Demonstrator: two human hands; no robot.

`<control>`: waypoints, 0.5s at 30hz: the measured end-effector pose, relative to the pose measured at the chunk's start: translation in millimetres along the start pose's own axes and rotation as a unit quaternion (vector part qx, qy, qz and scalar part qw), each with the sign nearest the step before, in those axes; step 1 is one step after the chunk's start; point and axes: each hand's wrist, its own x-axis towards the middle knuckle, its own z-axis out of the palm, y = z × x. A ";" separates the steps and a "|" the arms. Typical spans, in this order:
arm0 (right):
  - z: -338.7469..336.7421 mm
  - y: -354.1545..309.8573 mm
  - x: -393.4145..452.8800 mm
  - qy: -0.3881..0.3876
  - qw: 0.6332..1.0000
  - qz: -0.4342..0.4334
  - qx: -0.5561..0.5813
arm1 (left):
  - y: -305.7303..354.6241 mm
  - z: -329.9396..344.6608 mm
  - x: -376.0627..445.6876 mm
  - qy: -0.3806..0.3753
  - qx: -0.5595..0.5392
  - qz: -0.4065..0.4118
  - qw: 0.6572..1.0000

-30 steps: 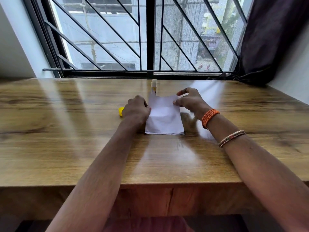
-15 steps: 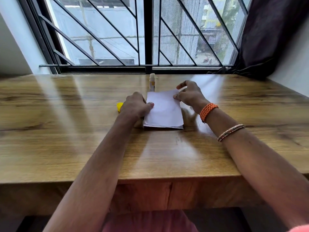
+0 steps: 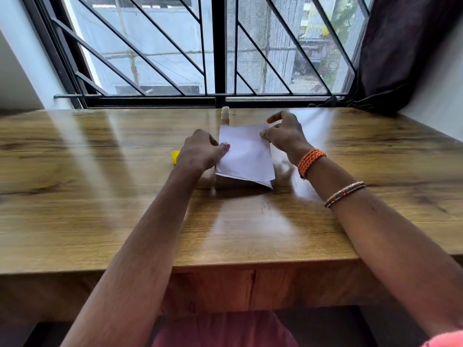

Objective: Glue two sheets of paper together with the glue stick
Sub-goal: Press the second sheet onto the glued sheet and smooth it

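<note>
single head-worn wide-angle view, looking forward and down, close over wooden table [image 3: 75, 221], facing window [image 3: 215, 46]

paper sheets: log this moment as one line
left hand holds paper sheets left edge | right hand pinches right edge | glue stick upright behind | yellow cap on table

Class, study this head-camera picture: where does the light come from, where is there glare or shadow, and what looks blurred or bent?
Head view: daylight enters through the barred window behind the table; pale glare streaks cross the wood; the paper casts a shadow along its near edge; the right hand and left hand look slightly motion-blurred; the wide lens bows the table edge.
</note>
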 end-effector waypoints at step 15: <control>-22.3 12.8 14.1 -0.010 0.988 0.090 0.122 | -5.9 3.4 -4.0 0.077 0.192 -0.036 0.978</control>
